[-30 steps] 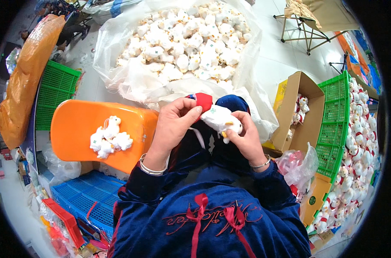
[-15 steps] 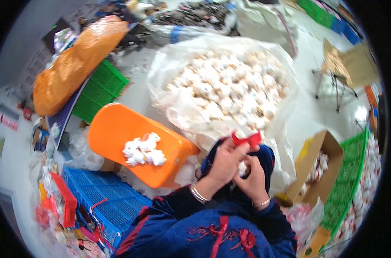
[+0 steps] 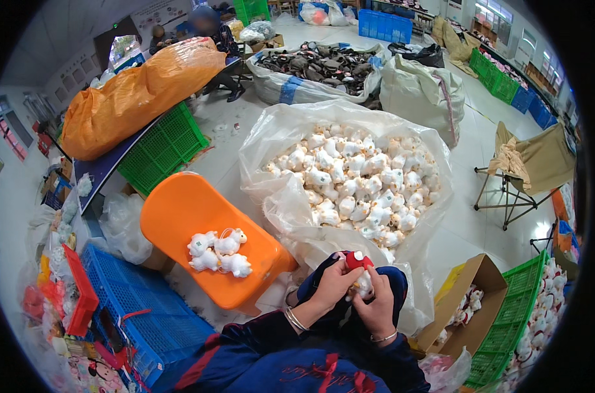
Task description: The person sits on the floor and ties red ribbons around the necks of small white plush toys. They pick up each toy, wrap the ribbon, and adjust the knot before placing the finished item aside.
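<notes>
You hold one small white plush toy (image 3: 363, 283) over your lap, low in the middle of the view, and it has a red cap (image 3: 359, 260) on top. Your left hand (image 3: 333, 283) closes its fingers around the toy's left side, thumb up near the cap. Your right hand (image 3: 378, 308) cups it from below and the right, fingers curled shut on it. Most of the toy is hidden by your fingers, so I can't tell how the cap sits.

Risks, as I judge them: the cap is small and pinched at the fingertips, so a slip could drop it into the dark cloth on your lap or down between your knees, where it's hard to spot. Squeezing too hard could skew the cap.

Just ahead, the big clear bag (image 3: 271, 144) of white toys (image 3: 356, 183) stands open and close; a dropped toy could land in there and get mixed up. On your left, the orange stool (image 3: 180, 209) carries four toys (image 3: 217, 252) near its edge, and an elbow nudge could knock them onto the blue crate (image 3: 140, 308). The cardboard box (image 3: 481, 288) sits at your right.
</notes>
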`<state>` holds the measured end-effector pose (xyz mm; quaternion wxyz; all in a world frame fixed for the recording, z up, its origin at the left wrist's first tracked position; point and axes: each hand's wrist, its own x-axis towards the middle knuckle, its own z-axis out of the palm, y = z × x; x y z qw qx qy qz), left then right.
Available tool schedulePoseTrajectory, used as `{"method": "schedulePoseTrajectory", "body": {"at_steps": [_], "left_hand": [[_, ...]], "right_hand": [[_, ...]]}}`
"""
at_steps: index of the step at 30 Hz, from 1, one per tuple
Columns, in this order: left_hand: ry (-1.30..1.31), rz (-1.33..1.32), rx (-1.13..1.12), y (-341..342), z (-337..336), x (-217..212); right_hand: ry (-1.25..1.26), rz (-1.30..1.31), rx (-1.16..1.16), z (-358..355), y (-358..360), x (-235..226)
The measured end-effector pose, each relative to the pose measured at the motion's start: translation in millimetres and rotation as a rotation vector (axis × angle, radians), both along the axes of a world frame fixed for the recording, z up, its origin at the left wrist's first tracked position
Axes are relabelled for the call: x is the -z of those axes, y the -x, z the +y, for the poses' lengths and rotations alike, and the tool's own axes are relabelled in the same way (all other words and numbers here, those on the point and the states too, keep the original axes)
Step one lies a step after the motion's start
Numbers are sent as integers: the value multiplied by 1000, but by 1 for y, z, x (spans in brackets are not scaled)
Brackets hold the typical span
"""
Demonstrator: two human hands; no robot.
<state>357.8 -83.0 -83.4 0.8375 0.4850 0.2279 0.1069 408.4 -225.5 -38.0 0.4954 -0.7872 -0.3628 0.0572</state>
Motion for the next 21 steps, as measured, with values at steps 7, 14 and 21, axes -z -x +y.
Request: {"method": "schedulePoseTrajectory", "body": {"at_steps": [7,14,21], "left_hand": [[249,130,150,8,9,-15],[259,138,186,17,17,-11],[104,58,269,15,19,-17]], "right_hand": [[-3,42,51,4,-4,11],[8,27,-65,6,3,11],[48,-55,-51,1,5,18]]}}
